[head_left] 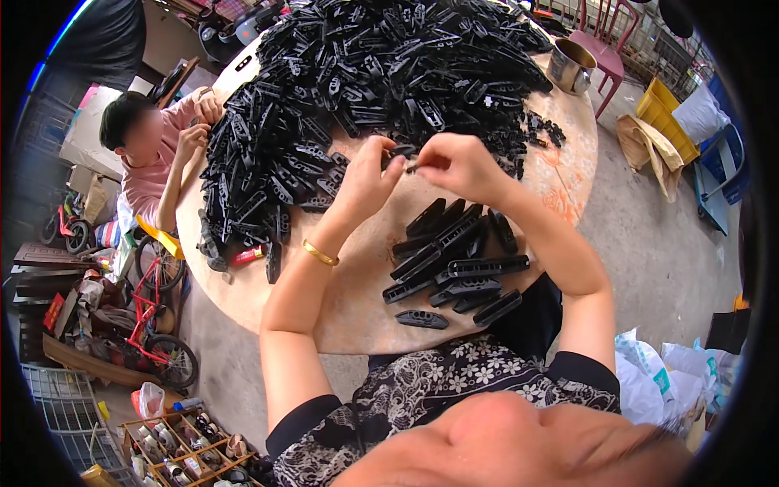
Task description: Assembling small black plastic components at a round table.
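Above the table's middle, my left hand (370, 180) is closed on a black plastic part (401, 152), whose far end shows past the fingertips. Close beside it, my right hand (461, 167) pinches a small dark piece (411, 169), too small to tell its kind. The two hands nearly meet, and I cannot tell whether the pieces touch. Beyond them spreads a big heap of long black plastic parts (357, 73). Nearer to me, below my right hand, lies a smaller group of similar long black parts (454, 252). Tiny black pieces (545, 130) lie at the heap's right edge.
The round table (235, 280) has a pale patterned cover. A metal pot (570, 65) stands at its far right edge. Across on the left, a person (150, 154) in pink handles parts. Around stand a red chair (607, 45), a yellow bin (667, 118) and a red bicycle (150, 316).
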{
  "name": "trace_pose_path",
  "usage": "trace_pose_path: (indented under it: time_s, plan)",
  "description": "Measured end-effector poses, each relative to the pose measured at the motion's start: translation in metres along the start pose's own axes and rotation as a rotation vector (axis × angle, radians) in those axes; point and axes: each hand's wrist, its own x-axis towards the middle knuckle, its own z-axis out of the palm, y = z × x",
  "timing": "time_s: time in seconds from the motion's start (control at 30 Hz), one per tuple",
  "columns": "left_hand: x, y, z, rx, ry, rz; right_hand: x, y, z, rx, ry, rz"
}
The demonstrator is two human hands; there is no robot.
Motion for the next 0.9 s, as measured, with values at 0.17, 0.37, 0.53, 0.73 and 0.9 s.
trace_pose_path:
  time_s: [0.17, 0.37, 0.53, 0.73, 0.9]
  plan:
    - [-0.002, 0.006, 0.007, -0.498, -0.131, -0.092, 0.003, 0.004, -0.007, -0.037, 0.165, -0.101]
    - [-0.006, 0.003, 0.016, -1.248, -0.074, -0.301, 0.002, -0.004, -0.003, -0.030, 0.235, -0.168]
    - [-0.007, -0.002, 0.017, -1.336, -0.107, -0.302, 0.003, 0.000, 0.000, -0.138, 0.286, -0.323]
    - [-0.007, 0.005, 0.014, -1.162, -0.100, -0.311, 0.003, -0.002, 0.000, -0.317, 0.254, -0.426]
    - [-0.006, 0.011, 0.009, -1.268, -0.092, -0.401, 0.000, -0.007, -0.001, -0.441, 0.216, -0.481]
